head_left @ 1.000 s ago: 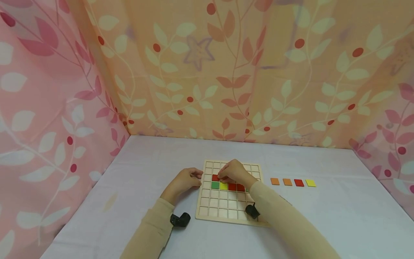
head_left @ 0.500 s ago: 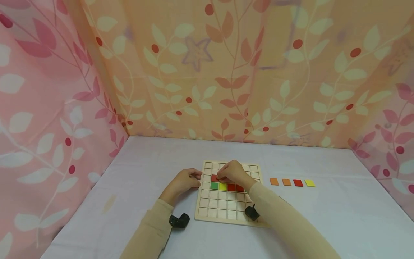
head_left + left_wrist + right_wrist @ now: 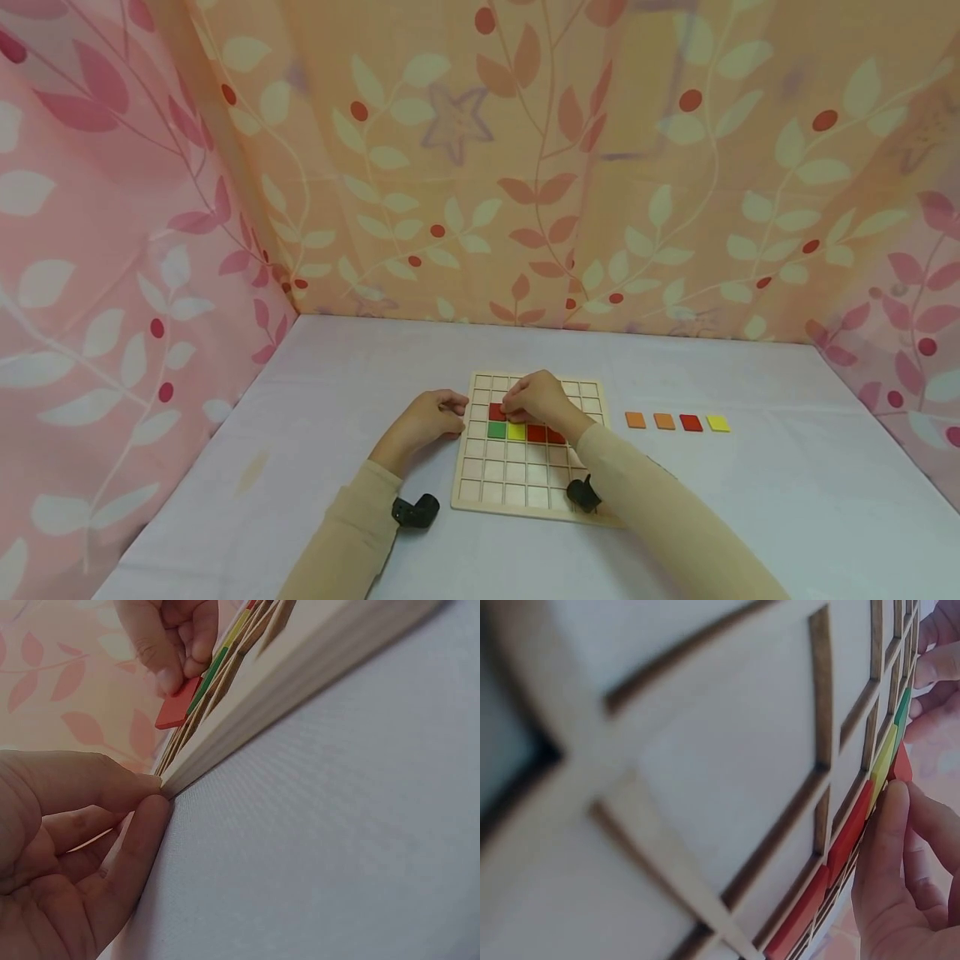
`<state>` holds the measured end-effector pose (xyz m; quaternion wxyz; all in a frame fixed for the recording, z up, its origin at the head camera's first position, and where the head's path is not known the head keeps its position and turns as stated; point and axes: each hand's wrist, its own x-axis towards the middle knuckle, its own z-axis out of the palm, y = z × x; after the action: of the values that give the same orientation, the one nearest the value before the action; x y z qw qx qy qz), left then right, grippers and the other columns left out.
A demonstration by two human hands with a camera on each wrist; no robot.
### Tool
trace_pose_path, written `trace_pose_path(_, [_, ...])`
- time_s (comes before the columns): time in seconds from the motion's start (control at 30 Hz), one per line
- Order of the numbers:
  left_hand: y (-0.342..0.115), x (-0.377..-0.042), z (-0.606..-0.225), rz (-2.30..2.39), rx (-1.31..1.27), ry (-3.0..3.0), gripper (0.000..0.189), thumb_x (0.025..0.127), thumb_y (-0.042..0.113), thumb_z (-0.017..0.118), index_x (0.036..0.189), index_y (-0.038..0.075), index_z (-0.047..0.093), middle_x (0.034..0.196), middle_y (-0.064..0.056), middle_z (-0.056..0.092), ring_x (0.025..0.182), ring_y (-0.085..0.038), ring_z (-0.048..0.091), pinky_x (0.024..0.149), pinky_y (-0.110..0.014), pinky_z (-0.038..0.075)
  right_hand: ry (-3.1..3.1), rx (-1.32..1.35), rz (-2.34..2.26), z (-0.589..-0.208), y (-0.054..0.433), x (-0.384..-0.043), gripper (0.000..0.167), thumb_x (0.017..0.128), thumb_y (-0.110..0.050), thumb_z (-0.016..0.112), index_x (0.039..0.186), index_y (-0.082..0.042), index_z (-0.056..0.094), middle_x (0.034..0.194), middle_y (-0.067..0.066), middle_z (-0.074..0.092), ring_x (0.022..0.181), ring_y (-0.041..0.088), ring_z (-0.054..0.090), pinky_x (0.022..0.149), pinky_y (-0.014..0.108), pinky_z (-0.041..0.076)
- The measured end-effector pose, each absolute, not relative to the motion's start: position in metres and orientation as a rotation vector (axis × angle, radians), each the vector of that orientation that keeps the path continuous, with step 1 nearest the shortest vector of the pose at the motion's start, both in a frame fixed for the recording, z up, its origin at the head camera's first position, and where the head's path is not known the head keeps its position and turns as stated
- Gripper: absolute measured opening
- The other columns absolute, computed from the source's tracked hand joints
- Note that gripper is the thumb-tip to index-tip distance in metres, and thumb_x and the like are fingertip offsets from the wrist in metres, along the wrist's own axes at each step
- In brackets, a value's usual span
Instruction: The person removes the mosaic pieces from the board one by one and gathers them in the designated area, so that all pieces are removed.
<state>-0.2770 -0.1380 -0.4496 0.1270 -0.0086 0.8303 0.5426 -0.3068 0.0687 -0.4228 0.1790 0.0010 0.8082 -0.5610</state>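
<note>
My right hand pinches a red square tile between thumb and fingers over the wooden grid board. In the left wrist view the red tile is tilted, beside the row of coloured tiles. That row has a green tile, a yellow tile and red tiles set in the grid; its right end is hidden by my right arm. My left hand grips the board's left edge, thumb and finger right at the rim.
To the board's right, several loose tiles lie in a line on the white tablecloth: two orange tiles, a red one and a yellow one. Patterned curtains enclose the table's back and sides. Black wrist cameras sit on both wrists.
The view shifts very slightly. Both hands keep nearly the same place, with the right fingers staying on the red tile and the left hand at the board's edge.
</note>
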Motion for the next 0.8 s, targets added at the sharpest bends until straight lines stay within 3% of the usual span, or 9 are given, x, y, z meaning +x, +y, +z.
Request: trace_pose_path(0.8, [-0.1378,-0.2786,-0.4522,1.597,-0.042,2.414,0.042,0.078,-0.007,0.066,0.12,-0.001,0.066,0.102,-0.01,0.063,0.084,-0.016,0.059,0.073,-0.026,0.057,2.283,0.056,-1.595,-0.4209,0.0683,-0.3056,0.011,0.086,-0.004,0.074,0.094,0.004,0.075,0.084,0.011,0.074,0.064,0.014,0.068,0.067,0.028,0.061])
